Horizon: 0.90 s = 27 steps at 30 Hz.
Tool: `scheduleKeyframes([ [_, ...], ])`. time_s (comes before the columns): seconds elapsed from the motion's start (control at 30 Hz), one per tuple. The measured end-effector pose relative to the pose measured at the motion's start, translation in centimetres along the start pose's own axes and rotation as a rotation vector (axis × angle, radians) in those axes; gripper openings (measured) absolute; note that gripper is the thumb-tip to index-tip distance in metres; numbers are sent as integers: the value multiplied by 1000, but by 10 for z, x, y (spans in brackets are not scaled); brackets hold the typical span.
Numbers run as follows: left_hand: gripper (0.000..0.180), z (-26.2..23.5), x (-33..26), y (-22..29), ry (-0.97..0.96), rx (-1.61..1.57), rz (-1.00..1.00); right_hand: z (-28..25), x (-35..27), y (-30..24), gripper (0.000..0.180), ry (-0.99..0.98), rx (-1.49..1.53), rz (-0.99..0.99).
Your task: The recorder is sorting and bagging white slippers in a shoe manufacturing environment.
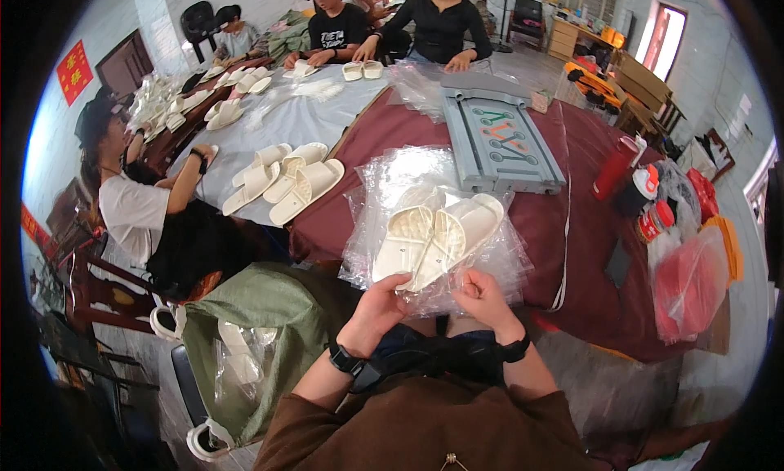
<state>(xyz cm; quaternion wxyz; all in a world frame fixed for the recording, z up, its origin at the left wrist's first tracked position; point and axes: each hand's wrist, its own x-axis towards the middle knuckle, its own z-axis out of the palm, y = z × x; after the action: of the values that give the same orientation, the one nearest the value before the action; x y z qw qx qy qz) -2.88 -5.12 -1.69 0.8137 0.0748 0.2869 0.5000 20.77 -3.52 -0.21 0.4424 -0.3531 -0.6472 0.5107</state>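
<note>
A pair of cream slippers (433, 241) lies side by side on a stack of clear plastic bags (359, 241) in front of me. My left hand (377, 309) grips the near end of the left slipper, its thumb on top. Close to the near end of the right slipper, my right hand (483, 299) is closed, fingertips pinched at the edge of a clear bag. Whether the pair lies inside a bag or on top of one is hard to tell through the shine.
More cream slippers (306, 185) rest on the table to the left. A grey plastic case (506, 144) stands beyond the bags. At right are a red bottle (614, 169), a jar (653, 223) and a pink bag (692, 295). A green sack (253, 308) stands low left. Several people sit around.
</note>
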Motion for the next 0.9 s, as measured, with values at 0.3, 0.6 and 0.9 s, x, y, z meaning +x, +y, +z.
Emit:
scheduleKeyframes([
  [0.3, 40, 7, -108, 103, 387, 394, 426, -39, 22, 11, 45, 118, -603, -87],
  [0.6, 57, -45, -294, 153, 1690, 1995, 545, -30, 15, 39, 45, 85, -681, -107],
  [0.9, 39, -224, -297, 120, 1559, 1887, -143, -22, 13, 39, 45, 137, -709, -169],
])
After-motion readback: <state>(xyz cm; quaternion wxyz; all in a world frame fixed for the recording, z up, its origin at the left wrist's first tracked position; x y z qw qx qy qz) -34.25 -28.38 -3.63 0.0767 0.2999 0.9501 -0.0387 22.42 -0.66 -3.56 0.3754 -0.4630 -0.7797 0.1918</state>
